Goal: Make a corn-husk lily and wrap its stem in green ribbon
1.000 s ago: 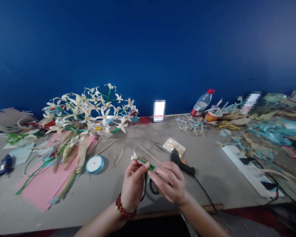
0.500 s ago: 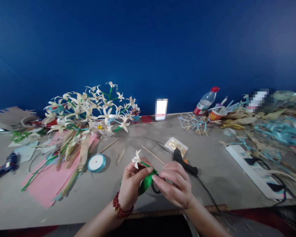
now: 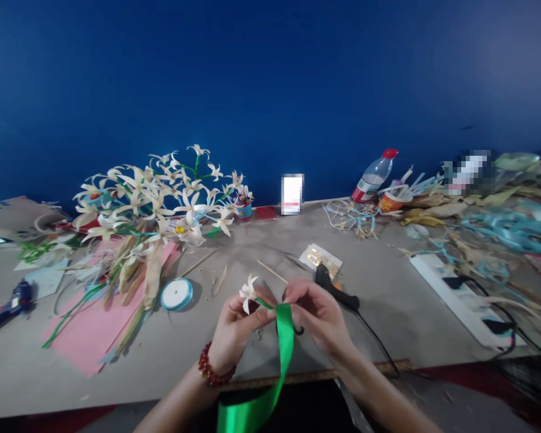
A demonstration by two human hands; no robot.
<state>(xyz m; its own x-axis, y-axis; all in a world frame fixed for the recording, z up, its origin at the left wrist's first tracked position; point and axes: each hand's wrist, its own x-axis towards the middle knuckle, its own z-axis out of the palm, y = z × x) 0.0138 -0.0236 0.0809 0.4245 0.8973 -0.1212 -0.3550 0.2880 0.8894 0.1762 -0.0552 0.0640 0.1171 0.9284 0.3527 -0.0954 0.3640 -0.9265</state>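
Observation:
My left hand (image 3: 234, 328), with a red bead bracelet at the wrist, pinches the stem of a small cream flower (image 3: 247, 291). My right hand (image 3: 318, 316) is closed on the other end of that stem, just right of the left hand. A bright green satin ribbon (image 3: 282, 361) is wound on the stem between the two hands and hangs down over the table's front edge toward my lap. A dark loop that may be scissors shows under my right fingers.
A black glue gun (image 3: 336, 290) lies just behind my right hand, its cord running right. A white ribbon spool (image 3: 175, 293), pink paper (image 3: 88, 328) and a bunch of cream flowers (image 3: 162, 204) sit left. A power strip (image 3: 457, 297), a bottle (image 3: 373, 175) and husk scraps lie right.
Both hands have lifted and moved slightly away from me. The green ribbon, bunched between the fingers before, now hangs down in a long strip over the table edge.

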